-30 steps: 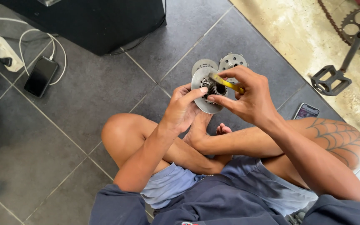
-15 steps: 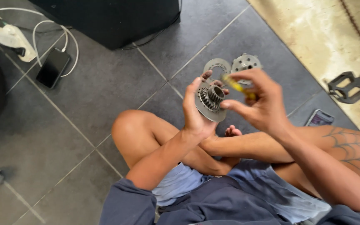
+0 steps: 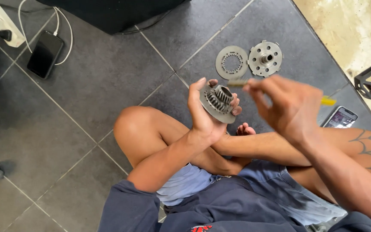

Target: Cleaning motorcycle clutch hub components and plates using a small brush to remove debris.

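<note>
You are sitting cross-legged on the tiled floor [image 3: 108, 77], and your left hand [image 3: 205, 116] is cupping a toothed gear hub [image 3: 218, 102] above your knee, fingers curled around its rim. Your right hand [image 3: 290, 107] is pinching a yellow-handled brush [image 3: 326, 101] beside the hub, blurred. Farther off, a flat ring plate [image 3: 232, 62] and a slotted disc [image 3: 265, 58] are lying side by side on the floor.

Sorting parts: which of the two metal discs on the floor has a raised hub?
The right disc, with a central hub; the left ring is flat with a toothed hole.
</note>
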